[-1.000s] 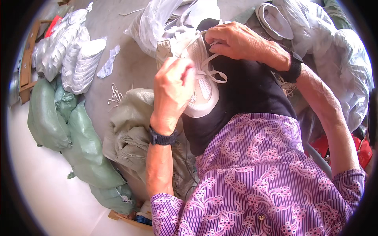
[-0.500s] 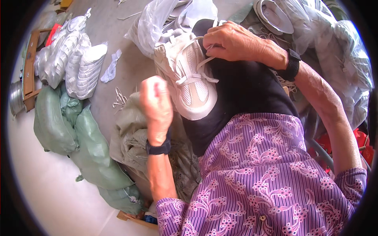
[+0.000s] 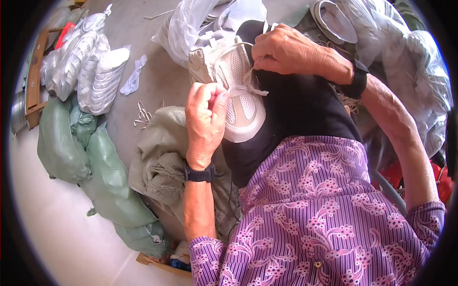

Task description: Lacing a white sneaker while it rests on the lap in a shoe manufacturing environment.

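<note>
A white sneaker (image 3: 244,116) with mesh panels rests on my dark-clad lap, its toe pointing toward me. My right hand (image 3: 282,51) is closed on a white shoelace (image 3: 242,45) that runs from the upper eyelets. A loose lace end hangs across the middle of the shoe. My left hand (image 3: 206,117) is beside the shoe's left edge and partly covers it, thumb and fingers drawn together in a pinch. Whatever those fingertips hold, if anything, is too small to make out.
White shoes in clear plastic (image 3: 98,78) lie at far left, beyond stuffed green sacks (image 3: 107,174). A crumpled beige sack (image 3: 164,159) sits left of my lap. Bagged shoes (image 3: 405,71) crowd the right side. Loose laces (image 3: 142,116) and a white scrap (image 3: 134,76) lie on the floor.
My left hand has moved right and slightly up, to the shoe's side, its fingers now pinched. My right hand, still gripping the shoelace, has shifted slightly right.
</note>
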A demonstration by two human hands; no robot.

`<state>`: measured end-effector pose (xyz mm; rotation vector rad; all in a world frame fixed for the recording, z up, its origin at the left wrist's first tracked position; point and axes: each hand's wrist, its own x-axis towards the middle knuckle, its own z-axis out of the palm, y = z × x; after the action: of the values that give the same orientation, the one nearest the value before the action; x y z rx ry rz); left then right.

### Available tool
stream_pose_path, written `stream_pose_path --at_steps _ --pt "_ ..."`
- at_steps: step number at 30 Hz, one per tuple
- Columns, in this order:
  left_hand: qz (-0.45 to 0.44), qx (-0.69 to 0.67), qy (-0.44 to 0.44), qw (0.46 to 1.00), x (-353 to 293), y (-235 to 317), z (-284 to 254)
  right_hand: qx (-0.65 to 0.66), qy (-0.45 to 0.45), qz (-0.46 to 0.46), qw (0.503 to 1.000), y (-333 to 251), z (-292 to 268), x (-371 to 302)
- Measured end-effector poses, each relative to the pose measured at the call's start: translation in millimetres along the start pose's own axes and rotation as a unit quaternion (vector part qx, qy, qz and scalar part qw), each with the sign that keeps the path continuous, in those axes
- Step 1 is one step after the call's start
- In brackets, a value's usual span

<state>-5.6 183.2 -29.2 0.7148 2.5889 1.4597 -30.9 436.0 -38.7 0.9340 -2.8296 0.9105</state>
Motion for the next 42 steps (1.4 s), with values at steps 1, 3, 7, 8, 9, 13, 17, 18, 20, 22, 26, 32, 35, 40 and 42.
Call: stream_pose_path --at_steps 1,3,7,8,9,13,17,18,20,22,26,32,35,40,42 --pt "-0.022 -0.064 0.0 0.998 -1.1 -0.5 1.7 -0.061 0.019 0.009 0.998 0.7 0.1 0.2" --pt "-0.074 -0.162 -0.002 0.984 -5.7 -7.7 -0.3 -0.1 0.034 -0.01 0.994 4.4 0.0 6.8" --pt "-0.134 -0.276 -0.02 0.952 -11.2 -13.7 -1.3 -0.257 0.043 0.031 0.965 39.2 -0.8 13.0" --pt "-0.132 -0.278 -0.02 0.951 -9.7 -13.8 1.8 -0.254 0.031 0.092 0.962 57.7 -14.0 10.4" --pt "-0.135 -0.27 -0.011 0.953 -7.0 -10.7 5.4 -0.254 0.018 0.152 0.955 72.7 -31.4 3.9" --pt "-0.117 -0.187 0.019 0.975 -10.2 -11.0 14.8 -0.203 0.041 0.173 0.963 64.9 -21.4 5.3" --pt "-0.139 -0.181 0.009 0.974 -12.2 -9.8 7.4 -0.09 0.075 0.1 0.988 29.0 -25.8 15.4" --pt "-0.138 -0.181 0.01 0.974 -11.5 -7.9 7.8 -0.069 0.083 0.102 0.989 19.2 -22.5 21.8" --pt "-0.141 -0.192 0.02 0.971 -10.9 -5.7 10.4 -0.004 0.095 0.063 0.993 5.0 -7.8 34.8" --pt "-0.137 -0.205 0.032 0.969 -11.5 -3.9 12.5 0.011 0.085 -0.013 0.996 -2.8 4.0 46.2" --pt "-0.12 -0.2 0.054 0.971 -13.4 -7.7 14.8 -0.084 0.004 -0.03 0.996 -8.4 16.0 54.5" --pt "-0.121 -0.212 0.049 0.969 -13.0 -15.9 13.9 -0.188 0.04 0.037 0.981 23.0 -12.4 43.2" --pt "-0.123 -0.163 0.043 0.978 -9.5 -13.1 12.3 -0.207 0.052 0.062 0.975 20.0 -11.8 34.4" --pt "-0.08 -0.134 0.055 0.986 3.7 2.5 7.1 -0.003 0.042 0.053 0.998 -16.8 -12.9 23.3" --pt "-0.05 -0.113 0.06 0.991 15.0 23.7 2.6 0.067 0.014 0.048 0.997 -36.8 -14.4 22.8"
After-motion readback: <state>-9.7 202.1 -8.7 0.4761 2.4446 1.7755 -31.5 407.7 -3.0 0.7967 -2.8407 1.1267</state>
